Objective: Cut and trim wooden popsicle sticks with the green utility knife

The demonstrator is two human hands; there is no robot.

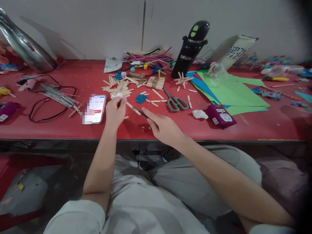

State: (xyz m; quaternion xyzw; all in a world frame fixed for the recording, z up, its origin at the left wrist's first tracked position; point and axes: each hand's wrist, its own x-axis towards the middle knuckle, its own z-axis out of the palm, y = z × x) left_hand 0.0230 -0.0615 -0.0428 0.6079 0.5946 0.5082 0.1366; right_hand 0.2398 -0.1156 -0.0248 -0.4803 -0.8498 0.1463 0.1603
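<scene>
Two bare hands work close to the front edge of a red table [268, 123], a little left of its middle. The left hand [115, 112] is closed in a pinch, thumb and fingertips gripping one end of a wooden stick [129, 106], which slants from that hand toward the right hand, low over the tabletop. The right hand [163, 127] is curled around a thin dark tool [143, 113], with its forefinger laid straight along the top. The tool's tip meets the stick between the two hands; what kind of tool it is cannot be told.

Just left of the left hand lies a phone [95, 109], face up with its screen lit. Behind the hands, toward the middle of the table, is a loose pile of sticks [120, 87], with a small blue piece [141, 98] just beside it. A pair of scissors [175, 101] lies shut to the right of that piece. Further right, green paper sheets [231, 94] are spread toward the back edge, with a purple box [221, 116] touching their front corner. A black bottle [192, 48] leans near the back edge. A black cable [48, 104] loops toward the left end.
</scene>
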